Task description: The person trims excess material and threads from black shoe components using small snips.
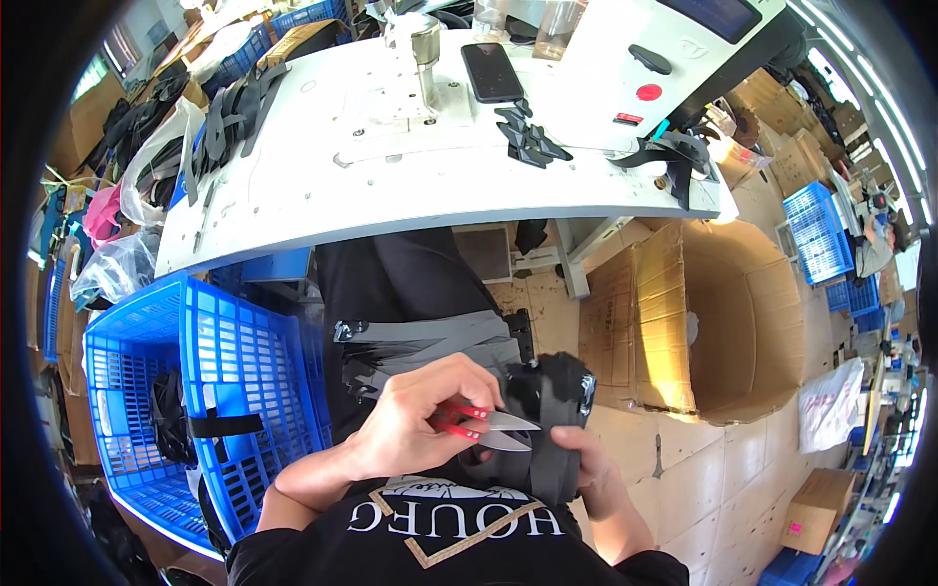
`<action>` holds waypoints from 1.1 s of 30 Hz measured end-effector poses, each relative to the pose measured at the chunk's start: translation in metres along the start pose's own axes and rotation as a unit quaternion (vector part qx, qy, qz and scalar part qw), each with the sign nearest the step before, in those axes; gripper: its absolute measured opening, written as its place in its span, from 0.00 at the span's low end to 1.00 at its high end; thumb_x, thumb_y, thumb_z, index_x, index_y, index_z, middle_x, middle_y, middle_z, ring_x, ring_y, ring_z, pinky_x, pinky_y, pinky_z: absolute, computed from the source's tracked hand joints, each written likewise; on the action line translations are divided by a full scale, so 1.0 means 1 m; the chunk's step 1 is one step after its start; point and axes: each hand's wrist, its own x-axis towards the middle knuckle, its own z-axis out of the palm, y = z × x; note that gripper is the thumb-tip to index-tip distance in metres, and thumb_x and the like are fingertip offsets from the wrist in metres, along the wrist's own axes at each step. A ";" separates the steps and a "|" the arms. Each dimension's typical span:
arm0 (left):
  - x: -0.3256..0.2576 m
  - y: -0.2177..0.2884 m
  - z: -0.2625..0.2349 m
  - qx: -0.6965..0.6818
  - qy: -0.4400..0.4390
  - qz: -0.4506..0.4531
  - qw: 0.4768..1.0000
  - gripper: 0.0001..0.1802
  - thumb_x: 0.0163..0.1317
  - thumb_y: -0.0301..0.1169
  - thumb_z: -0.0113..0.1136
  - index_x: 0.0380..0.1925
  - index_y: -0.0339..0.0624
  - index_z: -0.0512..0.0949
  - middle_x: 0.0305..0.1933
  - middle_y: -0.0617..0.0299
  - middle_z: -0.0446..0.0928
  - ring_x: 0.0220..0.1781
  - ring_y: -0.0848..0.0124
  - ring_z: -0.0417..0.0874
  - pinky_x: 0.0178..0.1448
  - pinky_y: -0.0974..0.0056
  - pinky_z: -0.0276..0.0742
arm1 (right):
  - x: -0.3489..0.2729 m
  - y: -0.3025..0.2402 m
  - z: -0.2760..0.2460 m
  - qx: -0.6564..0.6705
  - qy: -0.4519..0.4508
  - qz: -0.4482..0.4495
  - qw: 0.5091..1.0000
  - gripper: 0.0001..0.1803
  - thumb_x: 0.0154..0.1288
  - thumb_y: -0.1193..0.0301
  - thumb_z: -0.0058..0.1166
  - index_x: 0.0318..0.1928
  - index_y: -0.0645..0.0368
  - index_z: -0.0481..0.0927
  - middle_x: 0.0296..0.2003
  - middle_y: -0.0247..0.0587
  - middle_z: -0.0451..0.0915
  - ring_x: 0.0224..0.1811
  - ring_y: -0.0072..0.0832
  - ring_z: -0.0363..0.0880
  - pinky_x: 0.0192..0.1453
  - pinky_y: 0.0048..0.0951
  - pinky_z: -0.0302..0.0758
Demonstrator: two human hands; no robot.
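Workshop clutter surrounded your white table (293, 200); the machine (596, 73) at its far right was cut off by the upper edge. Your left hand (405, 420) gripped the red-handled snips (508, 423), blades parted — whether they touched a strap could not be told. Your right hand (592, 464) clasped the black strap bundle (558, 420) before your shirt (489, 568), thumb showing, fingers mostly hidden. Grey straps (430, 334) lay across your lap (391, 273), partly covered. Large white lettering (457, 520) marked the shirt, upside down; the carton (660, 322) bore faint print, illegible — the white bag (831, 405), reddish characters.
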 end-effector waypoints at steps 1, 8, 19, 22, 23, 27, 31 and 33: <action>-0.004 -0.001 -0.002 -0.045 0.019 -0.036 0.998 0.15 0.48 0.09 0.63 0.30 0.40 0.74 0.42 0.58 0.80 0.34 0.80 0.79 0.32 0.75 0.71 | 0.000 -0.003 -0.008 0.001 0.000 -0.003 1.000 0.42 0.64 0.64 0.56 0.74 0.68 0.54 0.65 0.63 0.70 0.65 0.51 0.74 0.72 0.48 0.69; -0.033 -0.038 -0.015 -0.112 0.222 -0.224 0.942 0.06 0.59 0.18 0.65 0.30 0.37 0.77 0.26 0.73 0.72 0.28 0.87 0.67 0.32 0.78 0.61 | -0.036 -0.059 -0.023 -0.074 0.075 -0.289 0.952 0.46 0.61 0.64 0.56 0.75 0.67 0.52 0.64 0.59 0.71 0.57 0.49 0.81 0.64 0.50 0.79; -0.099 -0.088 -0.017 0.262 0.358 -0.224 0.868 0.18 0.52 0.21 0.72 0.38 0.35 0.72 0.41 0.57 0.72 0.26 0.71 0.70 0.32 0.67 0.69 | -0.039 -0.077 0.003 -0.133 -0.009 -0.184 0.974 0.45 0.60 0.69 0.59 0.74 0.66 0.53 0.70 0.59 0.63 0.65 0.54 0.74 0.66 0.61 0.73; -0.086 -0.067 -0.019 0.286 0.298 -0.112 0.904 0.25 0.46 0.19 0.75 0.45 0.38 0.76 0.45 0.53 0.74 0.40 0.61 0.79 0.41 0.64 0.77 | -0.021 -0.047 0.025 -0.085 0.003 -0.108 0.991 0.46 0.59 0.69 0.59 0.75 0.65 0.53 0.65 0.63 0.69 0.66 0.56 0.73 0.69 0.56 0.71; -0.080 -0.059 -0.022 0.286 0.256 -0.062 0.921 0.25 0.45 0.19 0.75 0.45 0.38 0.78 0.44 0.53 0.75 0.40 0.62 0.80 0.41 0.64 0.78 | -0.019 -0.040 0.027 -0.066 0.001 -0.055 0.996 0.46 0.58 0.69 0.60 0.75 0.65 0.53 0.64 0.65 0.71 0.66 0.57 0.72 0.69 0.54 0.70; -0.058 -0.036 -0.019 0.266 0.173 0.073 0.946 0.28 0.41 0.27 0.80 0.47 0.46 0.84 0.38 0.62 0.78 0.32 0.67 0.81 0.34 0.64 0.78 | -0.004 -0.015 0.044 -0.083 0.024 0.018 0.996 0.48 0.53 0.71 0.58 0.74 0.68 0.53 0.67 0.68 0.65 0.66 0.63 0.70 0.69 0.61 0.70; -0.050 -0.032 -0.025 0.286 0.134 0.116 0.942 0.26 0.40 0.30 0.81 0.45 0.50 0.85 0.37 0.69 0.78 0.28 0.74 0.78 0.31 0.68 0.73 | -0.002 -0.010 0.072 -0.061 0.077 0.015 0.995 0.47 0.50 0.69 0.59 0.72 0.69 0.57 0.64 0.78 0.67 0.64 0.65 0.72 0.71 0.58 0.68; -0.050 -0.030 -0.028 0.301 0.102 0.115 0.941 0.24 0.42 0.31 0.80 0.44 0.51 0.85 0.37 0.70 0.78 0.27 0.75 0.77 0.31 0.69 0.73 | 0.000 -0.008 0.056 -0.071 0.047 0.025 0.996 0.48 0.48 0.69 0.59 0.72 0.69 0.57 0.64 0.77 0.67 0.64 0.66 0.72 0.72 0.59 0.67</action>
